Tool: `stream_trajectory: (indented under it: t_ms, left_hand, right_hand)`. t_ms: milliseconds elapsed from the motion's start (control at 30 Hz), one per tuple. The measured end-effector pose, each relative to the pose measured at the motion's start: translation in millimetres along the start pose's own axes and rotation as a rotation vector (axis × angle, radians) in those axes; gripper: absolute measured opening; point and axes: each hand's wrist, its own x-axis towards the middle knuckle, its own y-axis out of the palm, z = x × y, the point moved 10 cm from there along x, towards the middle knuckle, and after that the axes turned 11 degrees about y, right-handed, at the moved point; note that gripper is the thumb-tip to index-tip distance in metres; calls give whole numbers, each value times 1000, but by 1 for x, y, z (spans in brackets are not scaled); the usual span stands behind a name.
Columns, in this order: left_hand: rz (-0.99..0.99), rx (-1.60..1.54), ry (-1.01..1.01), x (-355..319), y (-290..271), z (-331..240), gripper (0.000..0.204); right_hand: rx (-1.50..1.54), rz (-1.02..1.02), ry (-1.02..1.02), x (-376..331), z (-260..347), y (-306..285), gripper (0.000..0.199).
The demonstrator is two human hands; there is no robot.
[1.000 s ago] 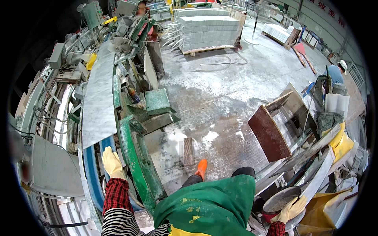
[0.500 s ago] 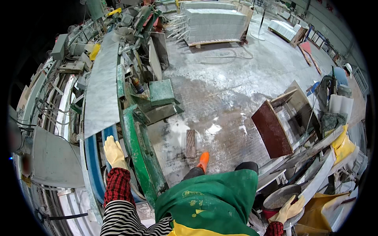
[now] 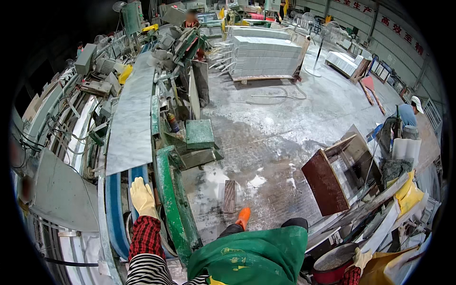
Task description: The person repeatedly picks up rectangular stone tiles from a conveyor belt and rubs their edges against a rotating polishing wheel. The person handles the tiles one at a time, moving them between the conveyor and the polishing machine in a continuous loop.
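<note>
My left hand [image 3: 143, 197], in a cream rubber glove, is stretched out with its fingers extended. It is over the blue conveyor belt [image 3: 114, 213], just short of the near end of a long grey-white marble-look slab [image 3: 130, 118]. Whether it touches the belt I cannot tell. Low on the right, my right hand [image 3: 363, 260], gloved alike, is beside the rim of a dark red tub [image 3: 327, 275] with a speckled grey inside. Its fingers look apart and nothing shows in them; contact with the rim is unclear.
A green machine frame [image 3: 176, 204] runs between the belt and my green apron [image 3: 251, 256]. On the wet floor lies a wooden block [image 3: 229, 196], near my orange boot [image 3: 243, 218]. A brown open box [image 3: 327, 183] stands to the right; stacked slabs [image 3: 266, 57] are farther off. A person [image 3: 407, 114] is at far right.
The view has tilted up, showing more of the far hall. My right hand has moved rightward from over the tub toward its right rim. My left hand stays stretched out at the belt.
</note>
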Motion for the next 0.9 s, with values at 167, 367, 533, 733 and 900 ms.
stream_trajectory:
  t_ms: [167, 367, 533, 733, 900]
  left_hand:
    - [15, -79, -3, -1, 12, 9, 41]
    - [-63, -161, -8, -1, 9, 7, 41]
    - [-332, -628, 1, 7, -21, -8, 40]
    - [556, -1468, 77, 34, -25, -262, 49]
    - [702, -2399, -474, -19, -64, -370, 67]
  right_hand:
    - [33, 81, -24, 2, 3, -3, 99]
    - [831, 421, -44, 30, -3, -29, 70]
    - [670, 394, -193, -80, 109, -65, 68]
    - [758, 805, -599, -205, 267, -4, 76]
    - [180, 807, -1298, -428, 377, 16, 74]
